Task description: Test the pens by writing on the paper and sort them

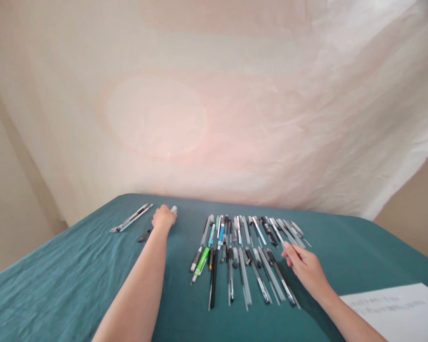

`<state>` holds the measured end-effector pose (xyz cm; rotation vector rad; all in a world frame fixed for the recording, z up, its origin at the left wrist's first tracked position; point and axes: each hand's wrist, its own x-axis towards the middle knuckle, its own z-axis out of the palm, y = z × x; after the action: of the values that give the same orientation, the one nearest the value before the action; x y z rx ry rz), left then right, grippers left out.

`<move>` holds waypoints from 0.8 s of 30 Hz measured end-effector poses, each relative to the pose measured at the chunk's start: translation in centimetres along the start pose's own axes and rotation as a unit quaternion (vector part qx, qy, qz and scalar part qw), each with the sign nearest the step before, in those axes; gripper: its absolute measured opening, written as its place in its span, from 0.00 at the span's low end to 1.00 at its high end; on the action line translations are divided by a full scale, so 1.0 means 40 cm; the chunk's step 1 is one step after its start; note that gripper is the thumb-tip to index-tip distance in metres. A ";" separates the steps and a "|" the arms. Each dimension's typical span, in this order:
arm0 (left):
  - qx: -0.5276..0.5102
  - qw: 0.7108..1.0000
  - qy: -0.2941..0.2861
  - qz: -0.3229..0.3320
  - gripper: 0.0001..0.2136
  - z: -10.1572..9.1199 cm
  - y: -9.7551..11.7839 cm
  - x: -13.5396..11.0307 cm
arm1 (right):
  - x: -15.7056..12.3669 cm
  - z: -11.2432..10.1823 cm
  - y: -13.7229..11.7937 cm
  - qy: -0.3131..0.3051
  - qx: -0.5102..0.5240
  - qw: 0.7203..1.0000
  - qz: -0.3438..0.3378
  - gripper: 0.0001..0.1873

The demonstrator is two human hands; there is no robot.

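Observation:
My left hand (163,217) is closed at the far left part of the table. Whitish, clear pen ends (174,209) stick out past its fingers, while the rest is hidden by the hand. Just below its wrist side lies a short dark pen (144,235). My right hand (305,267) is pinched at the right end of the upper row, thumb against fingers, at the near end of a slim white pen (276,231). An upper row of pens (247,230) and a lower row (244,280) lie side by side, including a bright green pen (200,265) and a blue one (221,233).
A clear plastic sleeve with pens (131,218) lies at the far left. White paper (395,308) with blurred print rests at the near right. A teal cloth (74,285) covers the table, and a pale hanging sheet (214,118) stands behind it.

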<state>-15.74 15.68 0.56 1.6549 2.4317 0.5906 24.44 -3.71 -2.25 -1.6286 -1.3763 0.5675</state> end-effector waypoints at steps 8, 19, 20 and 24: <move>-0.032 0.999 -0.026 -0.013 0.21 0.002 -0.012 0.018 | -0.001 -0.001 -0.001 0.000 -0.007 1.000 -0.011 0.24; -0.083 0.996 0.013 -0.017 0.15 -0.028 0.007 -0.008 | -0.006 -0.001 -0.006 -0.010 -0.009 1.000 -0.003 0.24; -0.093 0.995 0.029 -0.009 0.14 -0.039 0.014 -0.013 | -0.007 -0.001 -0.005 -0.011 -0.008 1.000 -0.003 0.23; -0.149 0.985 0.065 0.052 0.14 -0.085 0.073 -0.038 | -0.005 -0.001 -0.001 -0.016 -0.009 1.000 0.002 0.22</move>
<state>-13.78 14.40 4.68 1.6681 2.2120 1.0504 24.39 -3.93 -2.23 -1.6422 -1.4058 0.5875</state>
